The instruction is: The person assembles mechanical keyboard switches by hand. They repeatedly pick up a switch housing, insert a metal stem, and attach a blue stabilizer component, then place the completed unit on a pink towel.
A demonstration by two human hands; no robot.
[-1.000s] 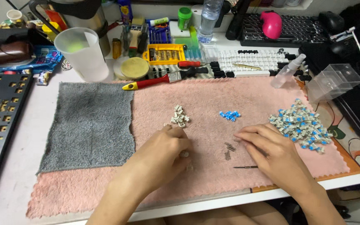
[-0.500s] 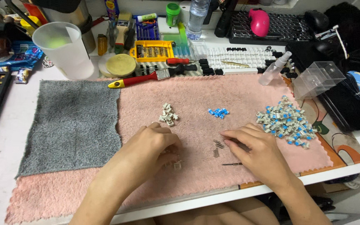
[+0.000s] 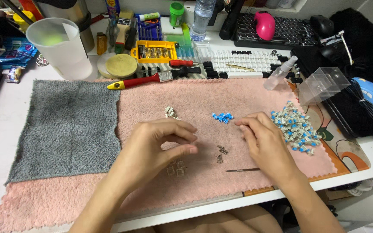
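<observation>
While both hands (image 3: 160, 142) (image 3: 266, 144) lifted apart since before, their grips stay unclear.

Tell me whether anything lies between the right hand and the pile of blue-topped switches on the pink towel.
Nothing visible does. The right hand rests on the pink towel just left of the pile of blue-topped switches, with only bare towel between them.

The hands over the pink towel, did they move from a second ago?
Yes. The left hand lifted off the fluffy pink towel, fingers now curled above small clear parts. The right hand slid toward the heap of blue-and-white switches. The thin metal tool, tiny blue pieces and grey towel stayed put.
</observation>
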